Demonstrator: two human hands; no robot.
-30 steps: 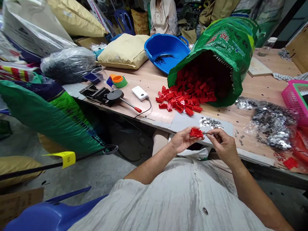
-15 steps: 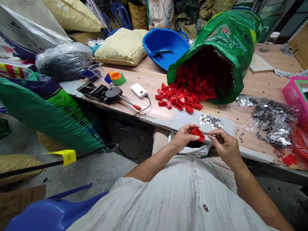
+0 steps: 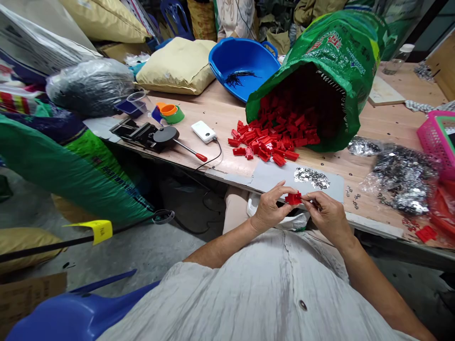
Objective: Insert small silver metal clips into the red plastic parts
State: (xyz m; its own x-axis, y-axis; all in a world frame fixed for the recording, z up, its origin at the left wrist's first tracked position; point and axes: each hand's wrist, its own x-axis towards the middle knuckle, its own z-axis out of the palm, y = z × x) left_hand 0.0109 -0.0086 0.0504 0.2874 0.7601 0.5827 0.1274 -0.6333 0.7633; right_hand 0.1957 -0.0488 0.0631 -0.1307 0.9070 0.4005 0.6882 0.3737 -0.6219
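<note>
My left hand [image 3: 270,208] pinches a small red plastic part [image 3: 293,198] between thumb and fingers, just over the front edge of the bench. At the part's right side, my right hand [image 3: 325,213] has its fingertips closed on a small metal piece, mostly hidden by the fingers and touching or nearly touching the part. Beyond the hands, a pile of small shiny metal pieces [image 3: 312,178] lies on a grey sheet [image 3: 272,176]. Many more red plastic parts [image 3: 265,142] spill from the mouth of a green woven sack [image 3: 359,71] lying on its side.
A blue basin [image 3: 227,52] with thin black strips stands behind. Leftward are a white power bank [image 3: 204,131] with a cable, and a black clamp device [image 3: 142,135] with a red-tipped lever. A plastic bag of metal pieces [image 3: 405,180] and a pink basket [image 3: 432,137] sit right.
The red plastic part has been turned in my left hand and now sits more level. My right fingertips have come closer in against its right side.
</note>
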